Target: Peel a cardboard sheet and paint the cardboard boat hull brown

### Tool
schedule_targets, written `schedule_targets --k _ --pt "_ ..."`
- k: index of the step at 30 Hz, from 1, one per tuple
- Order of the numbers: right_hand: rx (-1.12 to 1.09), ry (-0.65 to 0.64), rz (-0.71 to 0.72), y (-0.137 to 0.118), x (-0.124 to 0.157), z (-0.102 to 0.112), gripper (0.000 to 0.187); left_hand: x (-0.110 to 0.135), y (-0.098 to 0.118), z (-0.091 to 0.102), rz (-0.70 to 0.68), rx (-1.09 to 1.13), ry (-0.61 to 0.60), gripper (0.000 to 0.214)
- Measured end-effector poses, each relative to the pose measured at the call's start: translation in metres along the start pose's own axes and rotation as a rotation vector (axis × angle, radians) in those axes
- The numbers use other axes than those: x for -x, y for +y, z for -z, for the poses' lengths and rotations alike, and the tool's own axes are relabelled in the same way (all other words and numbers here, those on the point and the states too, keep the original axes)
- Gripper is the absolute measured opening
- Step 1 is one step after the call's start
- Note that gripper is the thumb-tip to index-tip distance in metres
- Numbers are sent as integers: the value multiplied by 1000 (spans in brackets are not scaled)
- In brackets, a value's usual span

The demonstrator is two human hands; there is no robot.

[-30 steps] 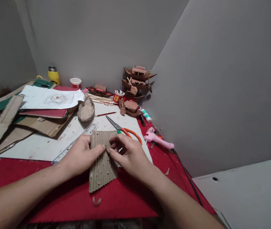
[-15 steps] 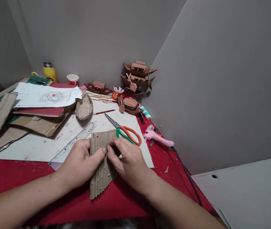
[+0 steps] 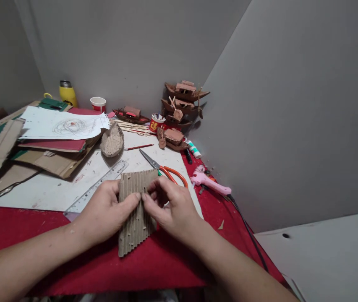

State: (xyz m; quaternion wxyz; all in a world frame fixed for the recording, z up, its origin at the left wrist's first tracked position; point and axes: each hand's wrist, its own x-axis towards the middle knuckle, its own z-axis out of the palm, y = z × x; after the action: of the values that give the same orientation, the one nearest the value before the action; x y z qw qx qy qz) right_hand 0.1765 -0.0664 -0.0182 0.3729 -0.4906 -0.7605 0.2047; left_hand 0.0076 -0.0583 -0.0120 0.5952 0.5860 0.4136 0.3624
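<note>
A piece of corrugated cardboard (image 3: 134, 228) with its ridges showing is held up over the front of the table. My left hand (image 3: 108, 209) grips its left side, thumb lying on the ridged face and fingers behind. At the right side, my right hand (image 3: 172, 205) has thumb and bent forefinger at the ridges, close to the left thumb; its other fingers are partly hidden. Small torn paper bits cling to the surface. Just beyond the cardboard lie scissors (image 3: 175, 174) with orange and green handles, partly covered, and a clear ruler (image 3: 98, 186).
A small cardboard boat hull (image 3: 112, 142) and a pencil (image 3: 139, 147) lie farther back. Several brown model boats (image 3: 183, 92) stand by the wall. Stacked cardboard (image 3: 59, 161) fills the left. A pink glue gun (image 3: 210, 182) with its black cord (image 3: 248, 226) is on the right.
The right hand has shifted slightly, its forefinger lifting a little off the ridges, and it covers more of the scissors. The cardboard's lower edge sits slightly higher. The view has shifted slightly.
</note>
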Motion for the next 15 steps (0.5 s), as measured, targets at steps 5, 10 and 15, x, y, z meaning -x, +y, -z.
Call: schedule_targets --k 5,10,15 --pt "97 20 104 0 2 -2 10 1 0 0 -3 -56 14 18" --pt "-145 -48 -38 0 -1 2 14 0 3 4 11 14 -21 18" --pt "-323 -91 -120 2 -1 -2 12 -5 6 10 72 69 -21 17"
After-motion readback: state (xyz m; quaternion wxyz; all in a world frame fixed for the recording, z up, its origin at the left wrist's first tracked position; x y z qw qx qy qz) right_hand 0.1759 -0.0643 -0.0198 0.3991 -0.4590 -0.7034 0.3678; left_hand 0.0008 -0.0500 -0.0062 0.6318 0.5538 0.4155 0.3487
